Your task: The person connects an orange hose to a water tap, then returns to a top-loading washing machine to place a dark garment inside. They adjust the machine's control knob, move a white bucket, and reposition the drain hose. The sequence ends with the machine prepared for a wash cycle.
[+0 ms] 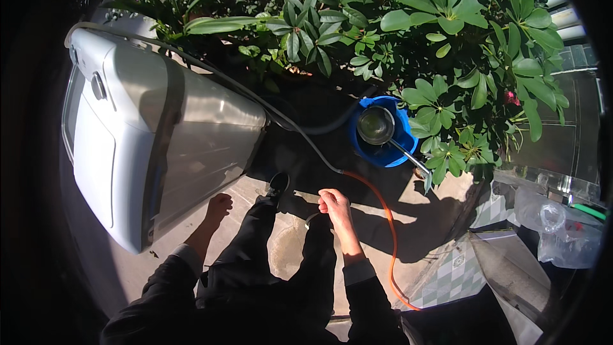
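Observation:
My left hand [220, 205] is loosely curled near the lower side of a white and silver washing machine [206, 153], apart from it, with nothing visible in it. In front of my legs, my right hand [332, 201] is closed in a loose fist, and no object shows in it. An orange hose [389, 215], joined to a grey hose [306, 136], curves past the right of that hand. Beyond it stands a blue bucket [383, 155], in which a metal ladle with a long handle [376, 125] rests, its handle leaning over the rim.
Leafy green plants [311, 28] line the far side. A thicker grey hose [318, 130] runs from the machine towards the bucket. At the right lie clear plastic bags [565, 235] and a grey panel [512, 258] on patterned tiles [452, 273].

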### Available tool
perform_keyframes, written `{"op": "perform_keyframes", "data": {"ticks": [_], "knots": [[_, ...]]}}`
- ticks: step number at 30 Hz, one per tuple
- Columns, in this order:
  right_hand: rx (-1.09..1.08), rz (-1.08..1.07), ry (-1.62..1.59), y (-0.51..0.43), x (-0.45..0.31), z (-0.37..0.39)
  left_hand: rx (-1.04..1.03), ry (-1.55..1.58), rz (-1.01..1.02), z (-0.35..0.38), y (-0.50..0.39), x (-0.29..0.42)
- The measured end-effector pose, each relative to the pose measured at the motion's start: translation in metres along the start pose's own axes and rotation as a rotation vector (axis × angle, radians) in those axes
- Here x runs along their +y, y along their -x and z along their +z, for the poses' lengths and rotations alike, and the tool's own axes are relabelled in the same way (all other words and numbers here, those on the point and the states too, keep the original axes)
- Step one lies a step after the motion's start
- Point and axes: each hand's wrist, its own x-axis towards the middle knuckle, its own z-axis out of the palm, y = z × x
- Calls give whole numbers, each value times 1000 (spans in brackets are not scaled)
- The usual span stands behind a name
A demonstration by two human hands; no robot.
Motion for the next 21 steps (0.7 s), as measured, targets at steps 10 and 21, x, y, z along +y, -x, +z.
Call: {"op": "perform_keyframes", "data": {"ticks": [10,21], "knots": [[-44,158,-47,-185,124,-9,309,-110,-152,-62,24,-120],[-37,-395,576,-437,195,146,20,-493,330,97,-108,-27]]}}
